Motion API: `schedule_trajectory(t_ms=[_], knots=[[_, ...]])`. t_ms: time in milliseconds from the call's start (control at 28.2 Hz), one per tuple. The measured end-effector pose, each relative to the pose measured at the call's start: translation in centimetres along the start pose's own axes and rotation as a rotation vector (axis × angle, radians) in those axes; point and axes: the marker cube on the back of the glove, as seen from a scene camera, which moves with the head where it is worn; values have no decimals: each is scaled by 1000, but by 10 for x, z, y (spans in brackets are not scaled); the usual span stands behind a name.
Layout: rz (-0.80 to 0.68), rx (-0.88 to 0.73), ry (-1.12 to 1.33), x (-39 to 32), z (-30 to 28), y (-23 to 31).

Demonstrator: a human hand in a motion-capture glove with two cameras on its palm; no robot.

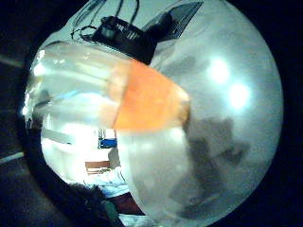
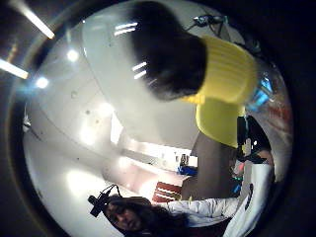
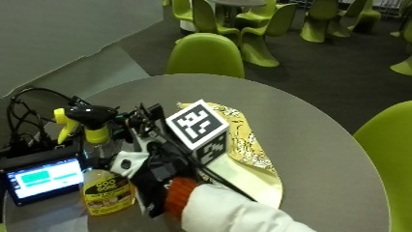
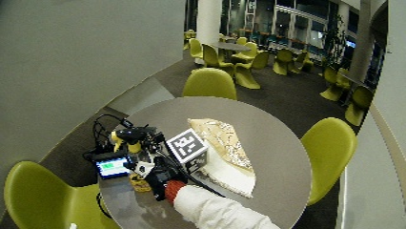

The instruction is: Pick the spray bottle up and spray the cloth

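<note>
Upright on the round tabletop (image 3: 322, 159) stands the spray bottle (image 3: 103, 186), its clear body carrying a yellow label under a yellow-and-black trigger head; the gloved right hand's grip (image 3: 157, 181) wraps its body. Beside it lies the patterned cloth (image 3: 248, 145). Only the thumb-side palm view shows the yellow collar close up.

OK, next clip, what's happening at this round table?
A person's gloved right hand is at the spray bottle, which stands upright on the round table beside a small screen. The palm views show the bottle close against the palm. The patterned cloth lies flat on the table just beside the hand. Whether the bottle has left the table can't be told.
</note>
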Motion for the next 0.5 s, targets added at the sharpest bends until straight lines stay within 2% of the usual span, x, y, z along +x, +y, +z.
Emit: schedule_trajectory(t_ms=[213, 390, 497], knots=[[6, 22, 119, -41, -77, 87], [155, 183, 348, -5, -165, 162], [208, 227, 414, 12, -187, 179]])
